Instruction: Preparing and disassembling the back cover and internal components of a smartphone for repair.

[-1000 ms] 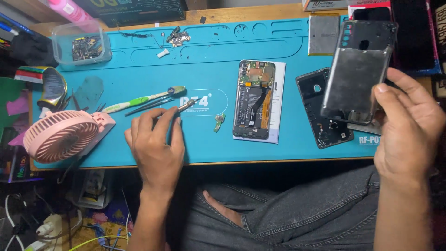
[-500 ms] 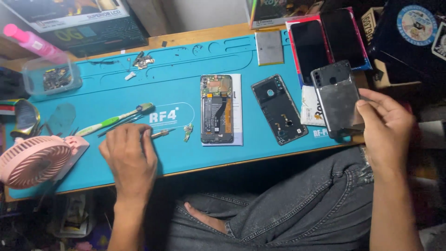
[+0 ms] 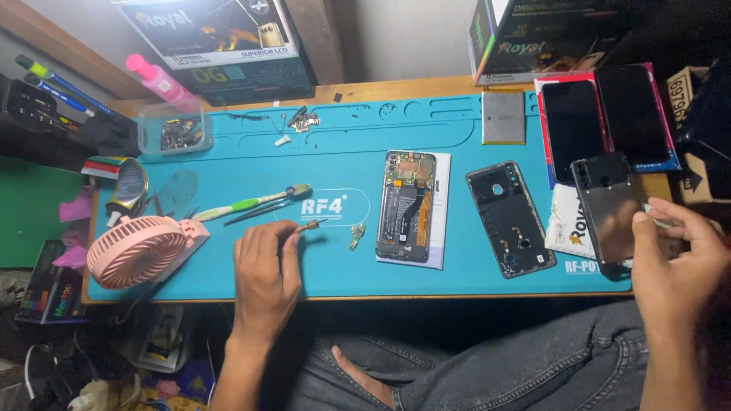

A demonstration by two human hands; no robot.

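My left hand (image 3: 264, 272) rests on the blue work mat (image 3: 335, 137) and pinches a small screwdriver (image 3: 308, 226) whose tip points right. A tiny green circuit part (image 3: 356, 237) lies just beyond the tip. My right hand (image 3: 674, 262) holds a dark glossy phone back cover (image 3: 607, 209) at the mat's right edge. Between the hands lie an opened phone body (image 3: 406, 205) on a white sheet and a black phone frame (image 3: 510, 219).
A pink handheld fan (image 3: 137, 250) lies at the front left, with a green-and-white toothbrush (image 3: 251, 202) and tweezers behind my left hand. A clear parts box (image 3: 175, 133), a grey battery (image 3: 503, 118) and two dark phones (image 3: 601, 122) sit along the back. Cardboard boxes stand behind.
The view has swung right and tilted up. My right hand has lowered the back cover toward the mat's right edge. My left hand stays on the mat with the screwdriver.
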